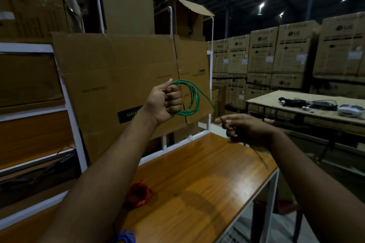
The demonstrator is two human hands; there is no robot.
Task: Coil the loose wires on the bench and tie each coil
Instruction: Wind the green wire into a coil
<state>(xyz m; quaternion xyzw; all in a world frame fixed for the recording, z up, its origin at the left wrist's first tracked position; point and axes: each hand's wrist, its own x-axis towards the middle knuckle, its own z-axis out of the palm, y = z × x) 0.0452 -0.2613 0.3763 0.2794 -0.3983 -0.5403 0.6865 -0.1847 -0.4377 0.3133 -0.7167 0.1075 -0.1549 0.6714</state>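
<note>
— What did the green wire [192,97] look like?

— Thin and glossy, wound into several loose loops, roughly oval. The left hand [166,102] held them raised above the wooden bench [197,179], in front of a flattened cardboard sheet [118,77]. Its fingers [173,100] were curled tightly round one side of the loops, so the rest of the coil stood out to the right of the fist.

— And the free end?

— One strand ran from the top of the coil down to the right hand [243,128], which pinched it between thumb and forefinger, the other fingers curled under. Below that hand a blurred length trailed toward the bench's right edge.

— Any other wires?

— A red coil [139,195] lay on the bench, partly behind the left forearm, bunched in tight loops. A blue coil [125,236] showed at the bottom edge, mostly cut off. Whether either was tied, I couldn't tell.

— Behind?

— Stacked cartons [286,55] and a second table [308,112] with dark cables on it.
</note>
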